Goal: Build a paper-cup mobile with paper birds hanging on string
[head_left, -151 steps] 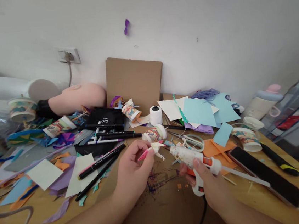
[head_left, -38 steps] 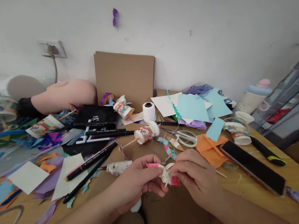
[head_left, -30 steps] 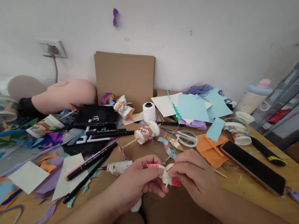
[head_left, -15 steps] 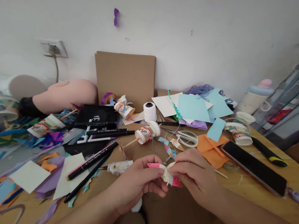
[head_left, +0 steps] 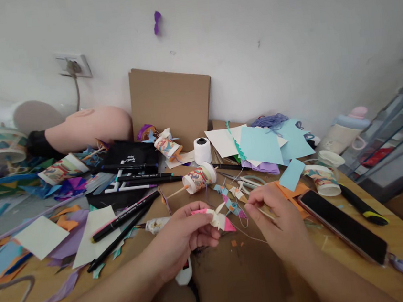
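Note:
My left hand (head_left: 182,237) is closed round a small pink and cream folded paper piece (head_left: 217,218), held just above the cardboard mat (head_left: 236,277). My right hand (head_left: 278,215) has its fingers pinched on a thin wooden stick (head_left: 265,213) and a fine thread, a little to the right of the paper piece and apart from it. A string of small folded paper pieces (head_left: 230,201) lies on the table just beyond both hands. A glue gun (head_left: 159,224) lies under my left hand, its handle showing below the wrist.
Black markers (head_left: 125,216), a patterned paper cup on a stick (head_left: 199,177), a white thread spool (head_left: 202,150), scissors, coloured paper sheets (head_left: 262,147) and a phone (head_left: 342,225) crowd the table. A cardboard sheet (head_left: 171,103) leans on the wall.
Five seconds ago my right hand held the glue gun; it now lies on the table. Half a second ago both hands pinched the paper piece; my right hand has since drawn away to the right.

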`<act>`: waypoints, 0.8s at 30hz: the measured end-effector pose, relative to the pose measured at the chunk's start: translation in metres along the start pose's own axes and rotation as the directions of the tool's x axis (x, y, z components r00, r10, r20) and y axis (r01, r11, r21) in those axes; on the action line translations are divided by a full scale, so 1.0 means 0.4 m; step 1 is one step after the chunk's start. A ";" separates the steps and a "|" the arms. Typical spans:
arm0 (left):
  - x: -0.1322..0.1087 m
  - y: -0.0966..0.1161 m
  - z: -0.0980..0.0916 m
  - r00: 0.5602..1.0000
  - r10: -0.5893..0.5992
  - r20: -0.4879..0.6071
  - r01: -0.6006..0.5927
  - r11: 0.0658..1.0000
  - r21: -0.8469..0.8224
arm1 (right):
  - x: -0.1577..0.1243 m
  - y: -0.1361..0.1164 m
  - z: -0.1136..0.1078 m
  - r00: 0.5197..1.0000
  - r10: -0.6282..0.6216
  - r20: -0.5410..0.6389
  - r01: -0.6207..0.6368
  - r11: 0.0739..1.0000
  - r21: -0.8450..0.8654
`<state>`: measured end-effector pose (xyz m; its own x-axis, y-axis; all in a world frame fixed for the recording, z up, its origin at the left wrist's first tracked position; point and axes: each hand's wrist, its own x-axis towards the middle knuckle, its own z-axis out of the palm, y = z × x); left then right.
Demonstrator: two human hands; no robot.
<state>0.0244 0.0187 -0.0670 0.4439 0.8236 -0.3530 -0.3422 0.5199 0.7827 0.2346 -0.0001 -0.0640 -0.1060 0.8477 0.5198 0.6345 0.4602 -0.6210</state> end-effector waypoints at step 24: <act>0.018 -0.002 -0.017 0.989 0.114 -0.092 -0.122 0.989 -0.086 | -0.002 -0.024 0.035 0.667 0.336 0.665 -0.087 0.922 -0.378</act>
<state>0.0223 0.0256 -0.0737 0.3241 0.8947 -0.3072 -0.4638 0.4333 0.7727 0.2178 -0.0015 -0.0667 -0.3669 0.8953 -0.2525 0.8836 0.2505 -0.3956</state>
